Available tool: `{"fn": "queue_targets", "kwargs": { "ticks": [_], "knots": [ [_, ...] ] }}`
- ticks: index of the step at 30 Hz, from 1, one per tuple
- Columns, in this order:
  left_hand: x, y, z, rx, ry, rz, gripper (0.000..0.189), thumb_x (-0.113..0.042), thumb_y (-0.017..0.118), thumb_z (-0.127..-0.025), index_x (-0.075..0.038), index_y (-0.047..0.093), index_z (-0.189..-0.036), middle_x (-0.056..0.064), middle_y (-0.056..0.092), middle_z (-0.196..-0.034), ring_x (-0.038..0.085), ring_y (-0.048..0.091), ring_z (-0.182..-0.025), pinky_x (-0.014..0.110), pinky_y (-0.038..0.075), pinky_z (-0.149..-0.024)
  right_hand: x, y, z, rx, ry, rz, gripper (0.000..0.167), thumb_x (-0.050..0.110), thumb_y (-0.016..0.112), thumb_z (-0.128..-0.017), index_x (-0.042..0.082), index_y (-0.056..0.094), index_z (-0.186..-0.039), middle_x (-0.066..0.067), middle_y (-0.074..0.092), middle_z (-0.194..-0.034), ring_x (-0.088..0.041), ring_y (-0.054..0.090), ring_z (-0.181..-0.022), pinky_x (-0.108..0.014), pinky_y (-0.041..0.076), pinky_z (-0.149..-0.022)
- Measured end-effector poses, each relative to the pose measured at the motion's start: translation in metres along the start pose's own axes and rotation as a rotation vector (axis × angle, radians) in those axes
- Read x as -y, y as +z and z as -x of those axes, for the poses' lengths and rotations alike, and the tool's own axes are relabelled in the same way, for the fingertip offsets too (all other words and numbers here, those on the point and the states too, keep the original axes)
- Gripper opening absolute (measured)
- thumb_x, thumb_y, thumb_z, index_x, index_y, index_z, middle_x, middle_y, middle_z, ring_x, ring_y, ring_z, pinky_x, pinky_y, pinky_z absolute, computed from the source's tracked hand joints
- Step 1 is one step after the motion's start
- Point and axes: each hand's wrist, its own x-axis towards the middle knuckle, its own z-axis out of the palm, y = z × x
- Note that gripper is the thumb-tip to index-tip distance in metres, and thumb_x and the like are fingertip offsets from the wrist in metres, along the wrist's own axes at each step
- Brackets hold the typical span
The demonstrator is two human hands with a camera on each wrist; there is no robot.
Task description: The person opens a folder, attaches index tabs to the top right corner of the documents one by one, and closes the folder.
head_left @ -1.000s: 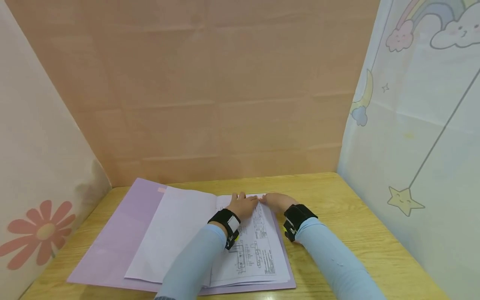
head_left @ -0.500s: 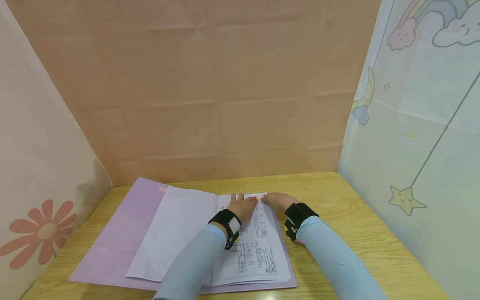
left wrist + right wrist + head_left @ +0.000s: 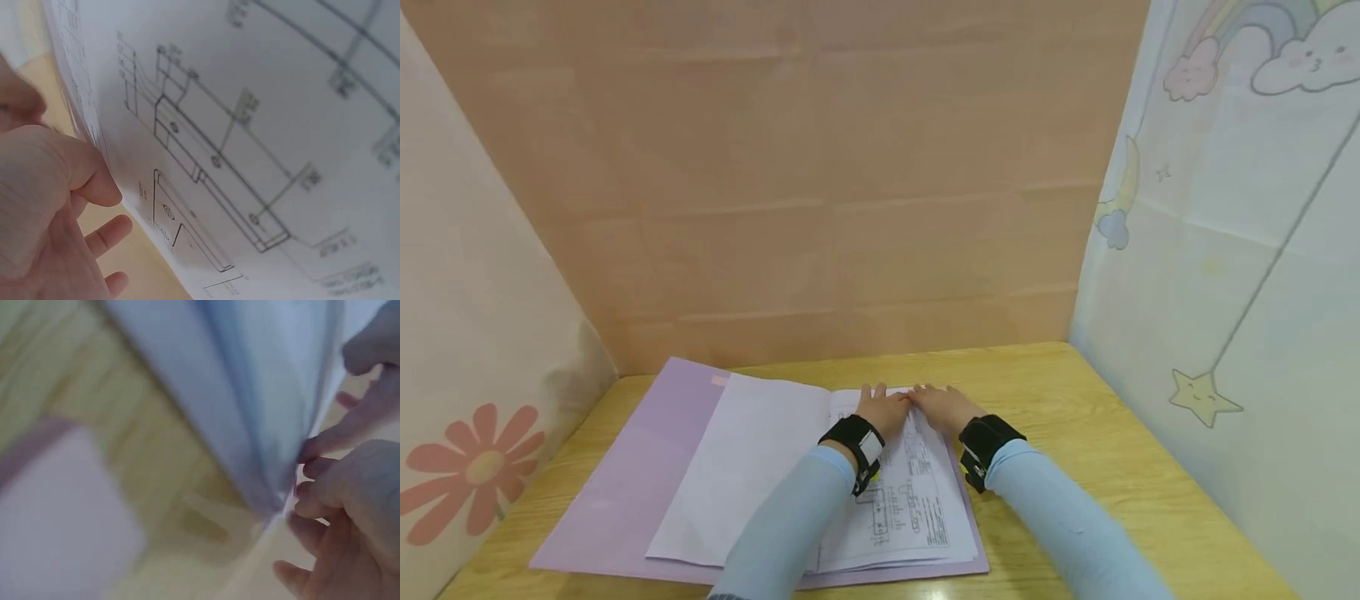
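Observation:
A purple folder [image 3: 602, 500] lies spread on the wooden table, with white paper sheets [image 3: 895, 533] inside. Line drawings cover the right-hand page; a blank page [image 3: 745, 467] lies to the left. At the top of the drawn page is my left hand [image 3: 883, 412], fingers spread and thumb toward the top right corner. In the left wrist view its thumb [image 3: 97, 178] meets the edge of the raised paper. My right hand [image 3: 947, 408] reaches that same corner and pinches the paper sheets [image 3: 275, 437] at their edge. The two hands' fingertips almost meet there.
The wooden table [image 3: 1037, 383] extends past the folder to the right. A brown panel [image 3: 835, 183] stands behind it. White printed side panels rise at left [image 3: 490, 333] and right [image 3: 1247, 275].
My right hand has shifted left, its fingertips now right beside the left thumb, and its fingers stretch further over the corner. The left hand stays almost where it was.

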Motion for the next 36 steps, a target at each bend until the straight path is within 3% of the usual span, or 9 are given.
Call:
{"fn": "queue_targets", "kwargs": {
  "ticks": [3, 8, 16, 21, 23, 25, 29, 33, 36],
  "knots": [
    [-0.001, 0.001, -0.004, 0.018, 0.003, 0.001, 0.042, -0.025, 0.042, -0.103, -0.032, 0.043, -0.145, -0.015, 0.045, -0.147, 0.029, 0.041, -0.130, 0.052, 0.029, -0.104, -0.005, 0.005, 0.004, 0.032, 0.026, -0.044, 0.044, 0.019, 0.036, -0.105, 0.011, 0.036, -0.149, -0.011, 0.037, -0.153, -0.032, 0.032, -0.142, -0.059, 0.023, -0.112],
    [0.000, 0.005, -0.013, 0.045, -0.001, -0.030, 0.042, -0.028, 0.041, -0.104, -0.033, 0.042, -0.145, -0.015, 0.042, -0.149, 0.028, 0.038, -0.134, 0.052, 0.028, -0.105, -0.016, 0.001, 0.011, 0.032, 0.019, -0.057, 0.047, 0.021, 0.040, -0.105, 0.011, 0.035, -0.150, -0.012, 0.034, -0.154, -0.032, 0.034, -0.142, -0.061, 0.020, -0.112],
    [0.001, -0.003, -0.012, 0.078, 0.009, -0.040, 0.043, -0.025, 0.040, -0.105, -0.033, 0.039, -0.147, -0.013, 0.038, -0.152, 0.028, 0.035, -0.137, 0.053, 0.028, -0.107, -0.033, -0.011, 0.023, 0.082, 0.066, -0.038, 0.048, 0.006, 0.042, -0.102, 0.011, 0.036, -0.149, -0.011, 0.037, -0.153, -0.034, 0.038, -0.139, -0.058, 0.019, -0.114],
    [0.003, -0.009, -0.009, 0.096, 0.026, -0.026, 0.041, -0.025, 0.041, -0.105, -0.031, 0.043, -0.145, -0.011, 0.041, -0.151, 0.028, 0.036, -0.135, 0.051, 0.027, -0.107, -0.030, -0.012, 0.023, 0.087, 0.198, -0.202, 0.046, 0.029, 0.034, -0.106, 0.009, 0.040, -0.147, -0.012, 0.042, -0.150, -0.037, 0.033, -0.141, -0.054, 0.016, -0.116],
    [0.003, -0.010, -0.009, 0.091, 0.034, -0.029, 0.039, -0.025, 0.042, -0.104, -0.030, 0.047, -0.142, -0.010, 0.044, -0.148, 0.027, 0.038, -0.132, 0.050, 0.027, -0.106, -0.026, -0.012, 0.023, 0.077, 0.261, -0.268, 0.051, 0.039, 0.030, -0.106, 0.008, 0.043, -0.145, -0.013, 0.045, -0.147, -0.040, 0.031, -0.141, -0.055, 0.017, -0.116],
    [0.004, -0.010, -0.010, 0.072, 0.041, -0.037, 0.038, -0.026, 0.043, -0.104, -0.030, 0.049, -0.141, -0.010, 0.046, -0.147, 0.026, 0.039, -0.130, 0.049, 0.028, -0.105, -0.023, -0.012, 0.022, 0.073, 0.281, -0.264, 0.051, 0.039, 0.030, -0.106, 0.008, 0.046, -0.143, -0.015, 0.048, -0.145, -0.042, 0.033, -0.139, -0.056, 0.021, -0.114],
    [0.003, -0.005, -0.016, -0.012, 0.070, -0.030, 0.043, -0.026, 0.039, -0.105, -0.025, 0.039, -0.148, -0.007, 0.035, -0.155, 0.023, 0.036, -0.137, 0.048, 0.027, -0.110, -0.020, -0.013, 0.020, 0.089, 0.315, -0.265, 0.050, 0.039, 0.029, -0.106, 0.008, 0.050, -0.140, -0.017, 0.049, -0.143, -0.042, 0.040, -0.135, -0.056, 0.030, -0.109],
    [0.001, 0.001, -0.020, -0.089, 0.151, 0.003, 0.048, -0.022, 0.035, -0.106, -0.018, 0.027, -0.153, 0.000, 0.022, -0.160, 0.020, 0.028, -0.145, 0.044, 0.022, -0.117, -0.019, -0.014, 0.019, 0.103, 0.323, -0.284, 0.052, 0.040, 0.028, -0.106, 0.008, 0.050, -0.140, -0.019, 0.049, -0.142, -0.043, 0.043, -0.132, -0.057, 0.033, -0.106],
    [-0.001, 0.005, -0.016, -0.025, 0.192, 0.064, 0.048, -0.020, 0.034, -0.106, -0.017, 0.026, -0.153, 0.002, 0.025, -0.160, 0.018, 0.027, -0.146, 0.040, 0.020, -0.118, -0.018, -0.013, 0.019, 0.100, 0.308, -0.297, 0.053, 0.040, 0.026, -0.106, 0.008, 0.050, -0.140, -0.019, 0.050, -0.141, -0.043, 0.044, -0.131, -0.057, 0.034, -0.106]
  ]
}}
